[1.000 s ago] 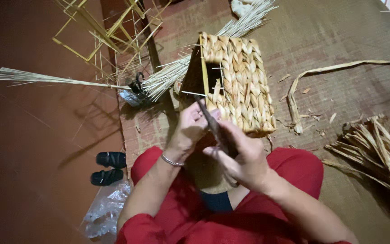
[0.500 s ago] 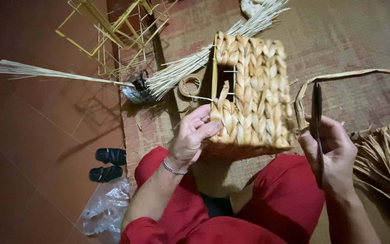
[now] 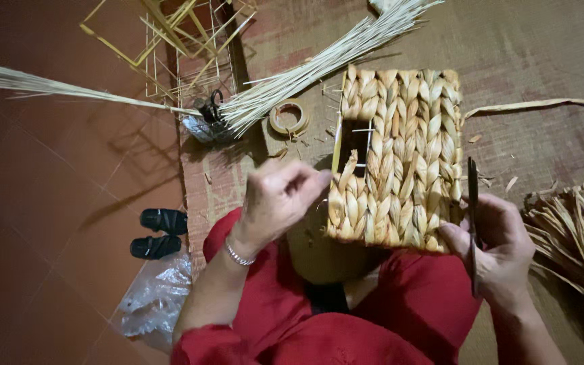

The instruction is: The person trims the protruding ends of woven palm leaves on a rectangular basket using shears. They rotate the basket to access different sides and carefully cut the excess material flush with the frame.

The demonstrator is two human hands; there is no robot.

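Both hands steady a woven basket (image 3: 400,155): left hand (image 3: 278,199) pinching its edge, right hand (image 3: 501,247) closed around scissors (image 3: 472,216).

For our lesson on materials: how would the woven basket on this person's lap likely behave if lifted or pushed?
The basket is thick plaited straw over a thin frame, so it is probably light for its size. The frame showing in the unwoven gap suggests it keeps its boxy shape rather than flopping. The left hand and right hand steady it at opposite edges, so it may tip off the lap if pushed.
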